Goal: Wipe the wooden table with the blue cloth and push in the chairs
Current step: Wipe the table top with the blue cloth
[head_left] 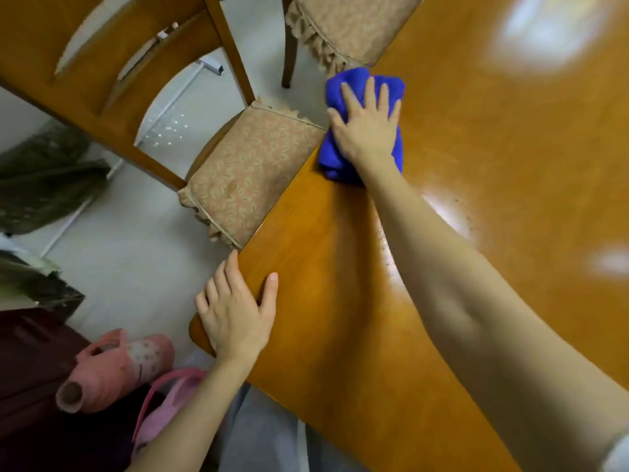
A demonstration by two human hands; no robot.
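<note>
Head view: glossy wooden tabletop [476,216] fills right side, light glare on it. Near chair [245,172] sits at left edge, angled, patterned seat up against the edge. Second chair [343,25] further along same edge. Right hand [367,127] flat on bunched blue cloth [343,83], fingers spread straight, pressing it onto tabletop right by edge, between both chairs. Left hand [235,315] rests on near corner, thumb on top, fingers relaxed over edge, gripping nothing. Pink slipper [119,366] on floor below.
</note>
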